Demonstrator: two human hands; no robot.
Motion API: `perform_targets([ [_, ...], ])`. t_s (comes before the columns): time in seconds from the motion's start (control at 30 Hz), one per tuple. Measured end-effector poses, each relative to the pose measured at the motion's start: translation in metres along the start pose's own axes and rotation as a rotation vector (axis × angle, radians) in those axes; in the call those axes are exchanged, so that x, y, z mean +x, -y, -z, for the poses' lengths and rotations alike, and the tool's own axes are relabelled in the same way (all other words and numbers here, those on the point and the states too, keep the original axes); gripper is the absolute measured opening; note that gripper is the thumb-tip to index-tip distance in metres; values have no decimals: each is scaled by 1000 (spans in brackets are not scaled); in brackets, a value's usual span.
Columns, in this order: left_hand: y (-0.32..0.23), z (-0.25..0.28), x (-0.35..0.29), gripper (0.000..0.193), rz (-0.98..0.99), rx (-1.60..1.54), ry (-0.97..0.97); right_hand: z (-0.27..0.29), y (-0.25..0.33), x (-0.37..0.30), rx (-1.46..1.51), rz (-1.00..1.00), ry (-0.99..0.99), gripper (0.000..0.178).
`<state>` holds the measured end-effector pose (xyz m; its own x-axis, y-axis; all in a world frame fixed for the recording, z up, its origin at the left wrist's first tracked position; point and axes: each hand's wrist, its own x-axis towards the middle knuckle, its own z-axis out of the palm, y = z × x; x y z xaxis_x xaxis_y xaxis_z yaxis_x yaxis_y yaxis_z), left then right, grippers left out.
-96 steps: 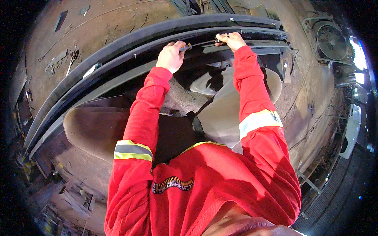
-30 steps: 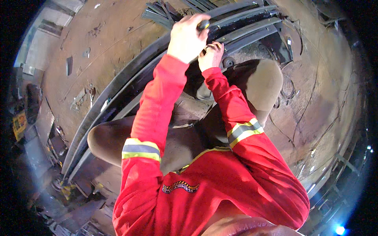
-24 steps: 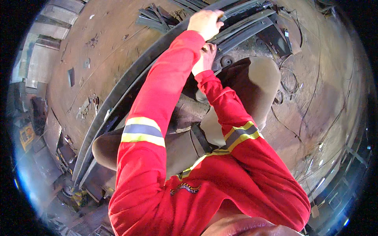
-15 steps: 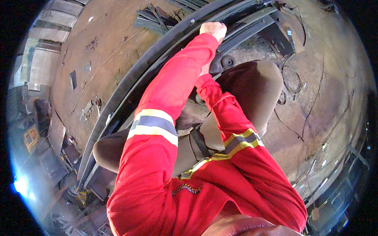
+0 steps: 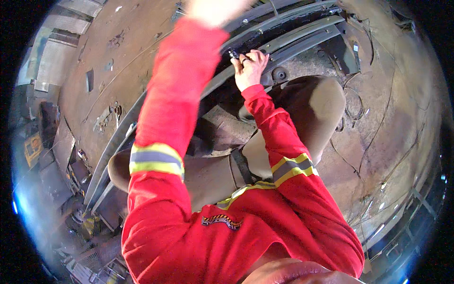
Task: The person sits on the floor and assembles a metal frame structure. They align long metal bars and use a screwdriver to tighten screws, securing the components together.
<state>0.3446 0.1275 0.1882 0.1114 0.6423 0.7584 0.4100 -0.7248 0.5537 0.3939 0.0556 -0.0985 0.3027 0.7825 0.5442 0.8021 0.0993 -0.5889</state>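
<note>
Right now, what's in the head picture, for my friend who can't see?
Someone in a red long-sleeved top reaches over long, curved, dark grey strips. The right hand is at the strips, beside a small, dark, shiny piece; the blurred left hand is partly cut off by the top edge.

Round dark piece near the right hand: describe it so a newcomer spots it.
Start at the long curved bars up top, then the right hand below. Just right of that hand is the dark round piece: disc-like, unlike those bars.
</note>
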Motion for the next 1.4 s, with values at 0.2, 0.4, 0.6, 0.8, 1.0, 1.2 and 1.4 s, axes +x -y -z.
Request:
perform_targets([
  [0.2, 74, 182, -142, 41, 899, -485, 482, -6, 8, -4, 38, 58, 35, 23],
  [0.4, 91, 140, -242, 36, 786, -274, 464, -10, -2, -2, -1, 74, 42, 19],
  [0.6, 98, 128, -255, 33, 770, -279, 357, -7, -10, 0, 45, 100, 40, 19],
  [0.8, 105, 124, -252, 32, 753, -284, 347, -10, -17, 2, 72, 92, 94, 22],
  [1.0, 104, 124, -255, 31, 785, -328, 348, -11, -12, 1, 33, 80, 79, 21],
  [1.2, 111, 126, -253, 30, 827, -339, 427, -10, -10, 0, 41, 90, 70, 19],
  [1.4, 111, 116, -257, 28, 785, -380, 375, -9, -4, 0, -3, 111, 48, 19],
])
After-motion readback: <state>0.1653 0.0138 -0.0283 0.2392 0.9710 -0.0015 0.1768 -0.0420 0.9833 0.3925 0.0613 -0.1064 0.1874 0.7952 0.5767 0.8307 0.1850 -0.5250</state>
